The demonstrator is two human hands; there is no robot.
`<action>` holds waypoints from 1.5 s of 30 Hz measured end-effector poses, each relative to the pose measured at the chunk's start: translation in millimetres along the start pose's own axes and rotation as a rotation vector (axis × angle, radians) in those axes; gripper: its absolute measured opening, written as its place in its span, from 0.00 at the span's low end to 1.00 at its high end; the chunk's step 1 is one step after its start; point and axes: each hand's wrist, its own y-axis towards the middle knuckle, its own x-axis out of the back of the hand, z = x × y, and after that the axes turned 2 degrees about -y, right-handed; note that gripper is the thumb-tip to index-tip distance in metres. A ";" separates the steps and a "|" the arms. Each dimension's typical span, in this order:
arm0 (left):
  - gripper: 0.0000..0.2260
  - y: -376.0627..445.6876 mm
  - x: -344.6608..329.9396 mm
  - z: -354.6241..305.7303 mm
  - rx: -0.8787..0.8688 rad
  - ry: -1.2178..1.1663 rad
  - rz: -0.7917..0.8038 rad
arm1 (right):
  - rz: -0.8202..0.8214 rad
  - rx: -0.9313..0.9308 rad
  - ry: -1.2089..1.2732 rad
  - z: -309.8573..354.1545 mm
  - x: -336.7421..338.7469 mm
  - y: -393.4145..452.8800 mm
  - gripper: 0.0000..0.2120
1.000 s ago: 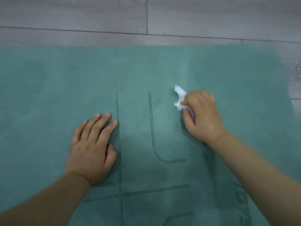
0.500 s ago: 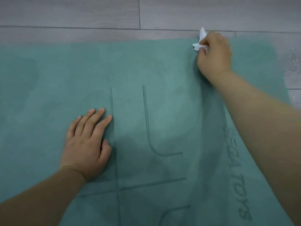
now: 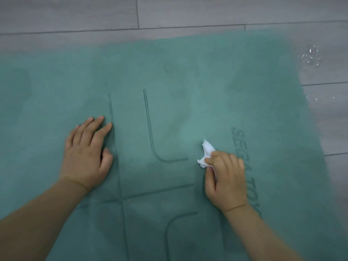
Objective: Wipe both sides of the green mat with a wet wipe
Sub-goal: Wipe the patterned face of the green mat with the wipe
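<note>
The green mat (image 3: 188, 76) lies flat on the floor and fills most of the view, with dark printed lines and lettering along its right side. My left hand (image 3: 87, 153) rests palm down on the mat beside a long straight line, fingers straight. My right hand (image 3: 226, 178) grips a crumpled white wet wipe (image 3: 207, 153) and presses it to the mat, right of the curved line and over the lettering. Part of the wipe is hidden under my fingers.
Grey wood-plank floor (image 3: 188, 12) shows beyond the mat's far edge and along its right edge. Small shiny droplets or flecks (image 3: 310, 55) lie on the floor by the mat's far right corner.
My right hand has drawn the wipe back from the mat's far edge towards me, down the mat's right part. My left hand has stayed flat in its place.
</note>
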 end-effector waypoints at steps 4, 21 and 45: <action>0.28 -4.1 2.5 -12.9 0.071 0.055 0.028 | 0.030 -0.017 -0.012 0.9 2.9 1.3 0.07; 0.29 54.2 -42.6 -164.4 0.127 -0.008 0.052 | 0.149 0.066 0.159 -8.8 14.9 4.6 0.07; 0.30 58.2 -41.8 -164.1 0.073 0.050 0.049 | 0.774 1.151 0.001 -90.1 67.4 70.3 0.05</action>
